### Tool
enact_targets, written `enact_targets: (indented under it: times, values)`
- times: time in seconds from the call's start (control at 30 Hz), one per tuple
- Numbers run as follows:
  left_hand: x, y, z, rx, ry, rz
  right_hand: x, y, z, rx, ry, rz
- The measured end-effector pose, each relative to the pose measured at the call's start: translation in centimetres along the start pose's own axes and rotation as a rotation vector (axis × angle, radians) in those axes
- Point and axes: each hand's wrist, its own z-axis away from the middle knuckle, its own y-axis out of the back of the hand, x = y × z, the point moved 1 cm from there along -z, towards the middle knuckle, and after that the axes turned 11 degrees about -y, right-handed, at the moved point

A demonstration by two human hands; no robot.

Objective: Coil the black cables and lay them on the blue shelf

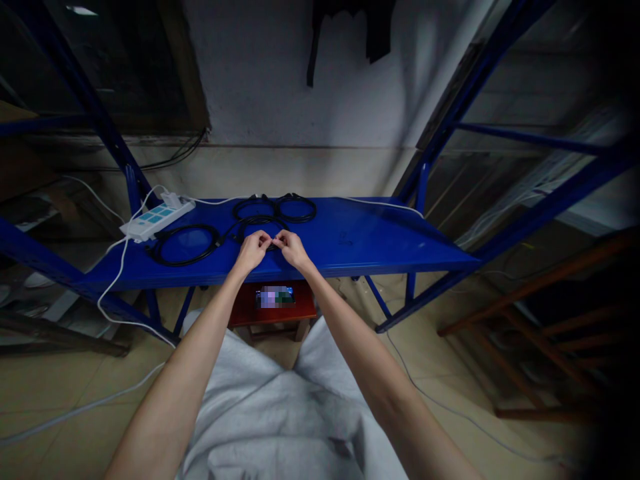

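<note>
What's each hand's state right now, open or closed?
Left hand: pinched closed over a black cable coil; item held too small to tell.
Right hand: pinched closed beside it; item likewise unclear.

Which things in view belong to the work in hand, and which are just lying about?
In the work: left hand, right hand, black cable coil at the hands; likely the other black coils.

Apparently unrelated: white power strip, pixelated item, red stool, dark hanging cloth.

so, four round black cable coils (184,263); one long white power strip (156,220); one blue metal shelf (365,233); one reddish wooden stool (275,315)
</note>
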Motion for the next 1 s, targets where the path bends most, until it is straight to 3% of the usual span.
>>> enact_targets:
  times: [0.27,0.5,1.0]
  values:
    - [-0.05,0.03,0.07,-0.001,0.011,0.026,0.1,-0.11,-0.04,0.026,-0.021,-0.063]
    - [0.02,0.19,-0.15,0.016,-0.04,0.007,0.36,-0.66,-0.15,0.087,-0.068,0.022]
    - [-0.06,0.45,-0.18,0.07,0.0,0.07,0.22,-0.72,-0.09,0.09,-0.094,0.079]
